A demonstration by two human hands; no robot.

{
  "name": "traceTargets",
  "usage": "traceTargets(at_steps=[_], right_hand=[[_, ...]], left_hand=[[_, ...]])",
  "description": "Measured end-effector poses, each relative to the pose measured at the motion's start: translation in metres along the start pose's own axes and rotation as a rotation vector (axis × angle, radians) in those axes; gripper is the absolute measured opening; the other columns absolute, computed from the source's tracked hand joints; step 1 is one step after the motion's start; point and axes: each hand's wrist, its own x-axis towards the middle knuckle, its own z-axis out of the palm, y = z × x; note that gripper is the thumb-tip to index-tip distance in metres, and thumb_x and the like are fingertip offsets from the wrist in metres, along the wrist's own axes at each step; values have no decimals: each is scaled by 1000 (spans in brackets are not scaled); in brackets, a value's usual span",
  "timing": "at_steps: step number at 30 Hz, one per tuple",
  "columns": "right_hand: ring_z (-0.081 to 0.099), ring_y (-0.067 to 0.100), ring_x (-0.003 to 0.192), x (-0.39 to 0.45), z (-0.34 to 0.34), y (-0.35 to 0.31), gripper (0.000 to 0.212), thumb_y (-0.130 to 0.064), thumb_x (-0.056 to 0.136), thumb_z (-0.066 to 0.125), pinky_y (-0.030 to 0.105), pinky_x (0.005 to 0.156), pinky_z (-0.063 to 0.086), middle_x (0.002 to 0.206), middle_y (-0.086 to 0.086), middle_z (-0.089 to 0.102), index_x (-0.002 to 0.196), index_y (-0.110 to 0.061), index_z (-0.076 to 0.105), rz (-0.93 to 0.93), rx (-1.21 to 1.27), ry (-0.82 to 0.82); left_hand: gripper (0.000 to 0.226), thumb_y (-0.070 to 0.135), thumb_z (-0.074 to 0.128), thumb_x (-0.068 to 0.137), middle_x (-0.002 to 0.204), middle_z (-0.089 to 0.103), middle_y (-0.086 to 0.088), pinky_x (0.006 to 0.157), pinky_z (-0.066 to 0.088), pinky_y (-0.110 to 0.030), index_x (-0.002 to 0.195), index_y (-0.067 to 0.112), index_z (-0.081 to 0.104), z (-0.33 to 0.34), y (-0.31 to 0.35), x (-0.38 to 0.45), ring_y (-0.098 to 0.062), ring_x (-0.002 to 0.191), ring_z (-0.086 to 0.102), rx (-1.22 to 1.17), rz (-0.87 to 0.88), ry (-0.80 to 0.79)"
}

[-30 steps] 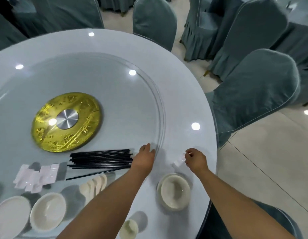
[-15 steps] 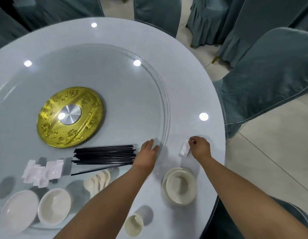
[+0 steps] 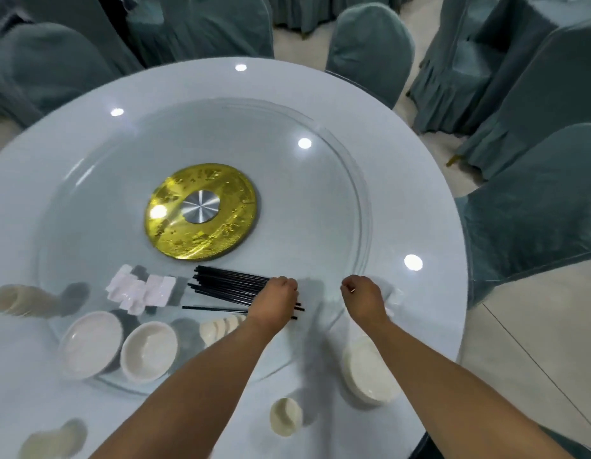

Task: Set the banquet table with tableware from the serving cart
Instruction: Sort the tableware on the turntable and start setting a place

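Your left hand (image 3: pixel 274 301) curls its grip over the near ends of the black chopsticks (image 3: pixel 228 286) on the glass turntable (image 3: pixel 320 180); your right hand (image 3: pixel 363 298) hovers loosely closed, whether clamped on anything you cannot tell. One place looks partly set: stacked plate and bowl (image 3: pixel 367 376) and small cup (image 3: pixel 285 416) on the desk (image 3: pixel 420 200). Chopstick rests (image 3: pixel 141 289), spoons (image 3: pixel 221 326) and bowls (image 3: pixel 148 351) remain undistributed, glossy white
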Motion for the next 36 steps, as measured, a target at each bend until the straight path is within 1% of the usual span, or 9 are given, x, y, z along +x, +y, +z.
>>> traceTargets(at_steps=[5, 9, 12, 15, 18, 23, 30, 33, 36], right_hand=[[62, 23, 85, -17, 50, -67, 19, -16, 94, 53, 31, 75, 47, 89, 6, 65, 86, -10, 69, -234, -142, -212], [60, 26, 99, -33, 93, -92, 22, -20, 98, 48, 33, 83, 49, 108, 7, 60, 102, -12, 69, -357, -378, -381], [58, 25, 104, -39, 115, -96, 20, -11, 96, 48, 34, 81, 47, 117, 5, 53, 109, -12, 63, -391, -605, -374], [56, 24, 104, -45, 127, -99, 30, 2, 88, 50, 33, 83, 46, 117, 5, 53, 113, -13, 58, -432, -783, -331], [57, 25, 103, -48, 131, -97, 39, 5, 84, 53, 34, 84, 47, 116, 5, 54, 118, -14, 54, -475, -881, -309], [60, 24, 102, -56, 129, -96, 37, 3, 84, 53, 34, 81, 52, 116, 5, 54, 118, -13, 53, -443, -939, -319], [61, 21, 108, -51, 128, -99, 27, -4, 93, 48, 32, 86, 51, 117, 4, 58, 115, -15, 59, -338, -933, -344], [61, 23, 109, -49, 122, -100, 26, -7, 94, 47, 31, 85, 50, 119, 6, 59, 115, -12, 60, -301, -886, -365], [61, 24, 108, -47, 107, -101, 27, -9, 95, 45, 29, 84, 47, 120, 7, 59, 117, -9, 60, -309, -822, -349]], left_hand=[[21, 23, 45, 98, 91, 61, -8, 71, 42, -34, 85, 10, 56, -40, -73, -35, -26, 88, 57, -80, -233, 127], [28, 29, 45, 100, 84, 60, -10, 65, 36, -34, 78, 13, 49, -56, -115, -61, -28, 82, 57, -115, -360, 147], [29, 21, 42, 101, 85, 64, -13, 65, 35, -31, 76, 10, 53, -59, -139, -76, -30, 83, 60, -160, -430, 156], [22, 10, 43, 94, 86, 64, -17, 65, 37, -31, 73, 10, 51, -59, -153, -90, -31, 83, 61, -179, -477, 126], [24, 16, 45, 92, 80, 63, -15, 63, 36, -30, 70, 10, 49, -55, -156, -101, -30, 78, 60, -192, -477, 126], [27, 20, 47, 90, 70, 57, -9, 58, 37, -33, 66, 9, 50, -52, -156, -109, -26, 68, 55, -245, -465, 182], [30, 20, 48, 89, 63, 47, -1, 56, 33, -28, 61, 16, 42, -55, -153, -118, -20, 62, 49, -283, -473, 204], [33, 20, 48, 88, 60, 42, 3, 55, 30, -28, 57, 20, 36, -58, -148, -121, -18, 60, 45, -283, -460, 203], [31, 19, 46, 88, 61, 43, 4, 51, 29, -29, 59, 20, 37, -61, -143, -118, -18, 61, 46, -300, -455, 186]])
